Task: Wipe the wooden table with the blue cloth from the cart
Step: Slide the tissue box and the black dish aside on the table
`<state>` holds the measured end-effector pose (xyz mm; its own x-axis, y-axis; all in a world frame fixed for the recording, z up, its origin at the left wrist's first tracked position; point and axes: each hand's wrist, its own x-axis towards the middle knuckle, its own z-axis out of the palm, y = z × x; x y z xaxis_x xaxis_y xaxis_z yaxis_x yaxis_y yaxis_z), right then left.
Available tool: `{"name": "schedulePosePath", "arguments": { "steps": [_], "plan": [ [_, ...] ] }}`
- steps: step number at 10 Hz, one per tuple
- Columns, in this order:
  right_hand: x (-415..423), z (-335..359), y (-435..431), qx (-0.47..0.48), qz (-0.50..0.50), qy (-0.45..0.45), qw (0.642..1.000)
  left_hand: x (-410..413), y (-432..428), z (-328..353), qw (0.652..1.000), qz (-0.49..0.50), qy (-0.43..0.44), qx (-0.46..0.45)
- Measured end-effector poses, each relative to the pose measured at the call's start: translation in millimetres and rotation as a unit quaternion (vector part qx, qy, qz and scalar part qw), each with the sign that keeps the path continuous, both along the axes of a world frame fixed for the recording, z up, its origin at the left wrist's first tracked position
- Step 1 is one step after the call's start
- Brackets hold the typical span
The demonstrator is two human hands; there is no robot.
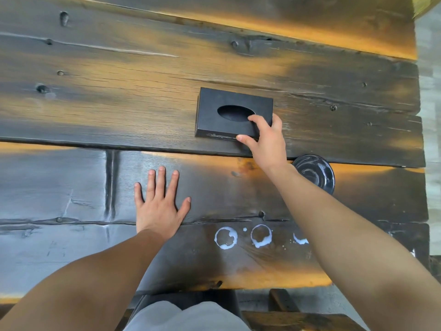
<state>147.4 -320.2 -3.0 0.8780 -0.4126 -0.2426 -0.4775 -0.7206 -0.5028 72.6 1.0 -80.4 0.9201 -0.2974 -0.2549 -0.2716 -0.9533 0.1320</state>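
A dark wooden table (119, 96) of rough planks fills the view. White ring-shaped stains (226, 237) mark its near edge, between my forearms. My left hand (158, 201) lies flat on the table, palm down, fingers spread, holding nothing. My right hand (263, 137) grips the near right corner of a black tissue box (222, 111) with an oval opening, thumb on the front side and fingers on top. No blue cloth or cart is in view.
A dark glass saucer (317, 175) sits on the table just right of my right wrist. The table's right edge (422, 139) borders a pale floor. A dark wooden bench (298, 318) stands below the near edge.
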Motion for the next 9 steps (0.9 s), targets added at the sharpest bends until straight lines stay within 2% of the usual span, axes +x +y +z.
{"name": "schedulePosePath", "arguments": {
  "steps": [5,7,9],
  "plan": [
    [-4.3,5.5,-6.0,0.017,-0.009,0.027,0.999,-1.7,1.1,-6.2,1.0,0.0,-0.017,0.012],
    [-77.3,2.6,-25.4,0.005,-0.126,-0.048,0.991,-1.8,1.3,-7.9,1.0,0.003,-0.017,0.011],
    [-157.0,-2.5,-53.9,-0.053,-0.289,-0.005,0.956,-0.1,0.3,-5.2,1.0,0.007,-0.014,0.01]
  ]
}}
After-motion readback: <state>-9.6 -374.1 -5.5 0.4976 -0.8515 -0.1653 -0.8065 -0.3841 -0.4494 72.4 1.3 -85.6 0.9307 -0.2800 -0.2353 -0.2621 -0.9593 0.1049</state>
